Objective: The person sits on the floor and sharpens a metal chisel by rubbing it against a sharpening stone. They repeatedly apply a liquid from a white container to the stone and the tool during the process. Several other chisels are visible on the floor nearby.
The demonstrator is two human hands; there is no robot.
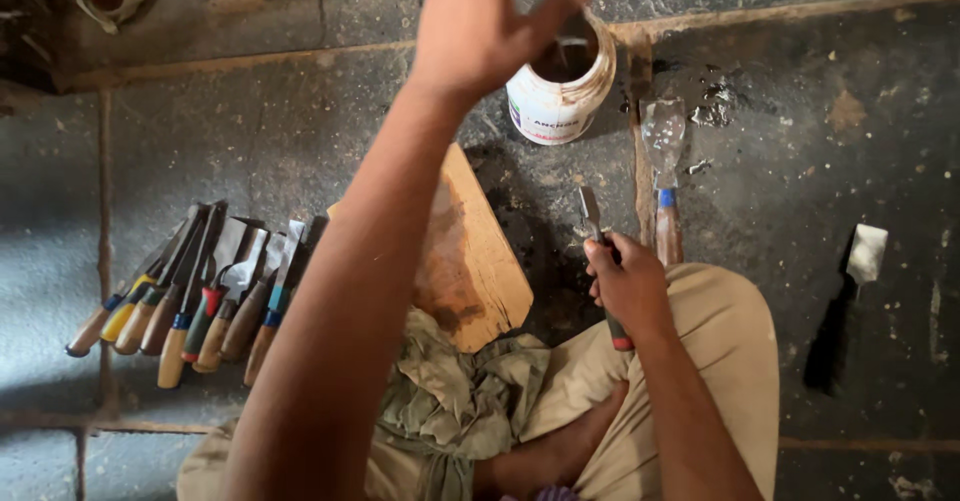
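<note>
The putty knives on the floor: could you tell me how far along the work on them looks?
Looks done: a row of putty knives lies side by side. In hand: the right hand grips another knife, while the left hand reaches over the open white tub. Possibly left: a smeared knife and a scraper lying apart.

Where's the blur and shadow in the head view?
Head view: left hand over the white tub is soft with motion blur; right hand gripping a scraper is sharper; light comes unevenly, leaving a dark shadow on the floor beside the wooden board.
</note>
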